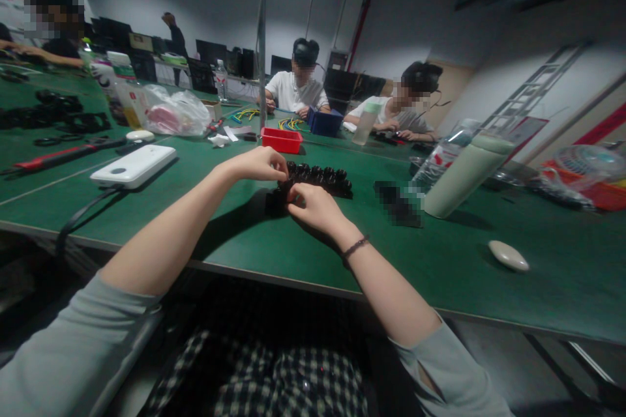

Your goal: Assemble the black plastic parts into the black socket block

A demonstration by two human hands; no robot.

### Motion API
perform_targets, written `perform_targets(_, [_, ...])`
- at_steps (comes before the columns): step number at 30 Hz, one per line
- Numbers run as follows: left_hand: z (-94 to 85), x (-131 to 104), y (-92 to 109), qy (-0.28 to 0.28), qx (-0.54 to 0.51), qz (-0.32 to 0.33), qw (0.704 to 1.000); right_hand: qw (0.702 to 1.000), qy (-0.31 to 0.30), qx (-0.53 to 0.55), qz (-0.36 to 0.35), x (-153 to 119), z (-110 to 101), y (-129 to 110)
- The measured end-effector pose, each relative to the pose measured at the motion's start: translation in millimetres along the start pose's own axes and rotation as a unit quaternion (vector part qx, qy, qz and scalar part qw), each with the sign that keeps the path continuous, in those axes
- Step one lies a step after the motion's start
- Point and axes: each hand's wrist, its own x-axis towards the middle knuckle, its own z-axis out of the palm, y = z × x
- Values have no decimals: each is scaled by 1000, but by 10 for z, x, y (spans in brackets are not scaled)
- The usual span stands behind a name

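A: What are the hands doing?

B: The left hand (259, 163) is curling its fingers down, pinched narrow over the near end of a black block of round-topped parts (317, 179). Whether it is actually gripping a piece I cannot tell; the fingertips are hiding it.

A: And the other one?

B: The right hand (315, 205) is lying just in front of the same block, with its fingers pressing against the near left corner, closed around something dark. It is wearing a thin dark bracelet (355, 247) at the wrist. Both hands are nearly touching each other.

A: Where is the block sitting?

B: It is resting on the green table (244, 234), straight ahead of the person and a little back from the near edge.

A: What is lying around it?

B: To the left, a white power bank (133, 166) is trailing a black cable (81, 215) off the table edge. Behind the block, a red tray (281, 140) is standing, with a blue box (325, 122) farther back. To the right, a tall pale bottle (469, 176) is leaning in the view, and a small white oval object (508, 255) is lying near the front edge, well apart from the hands.

A: Anyone else there?

B: Two people are sitting across the table, working with their own hands, and another is sitting at the far left.
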Motion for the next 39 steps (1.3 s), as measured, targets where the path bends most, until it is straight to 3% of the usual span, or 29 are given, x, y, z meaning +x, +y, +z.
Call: perform_targets(39, [-12,-8,26,-26,-11,14,1000,999,-7,-31,27,-2,-30,-38])
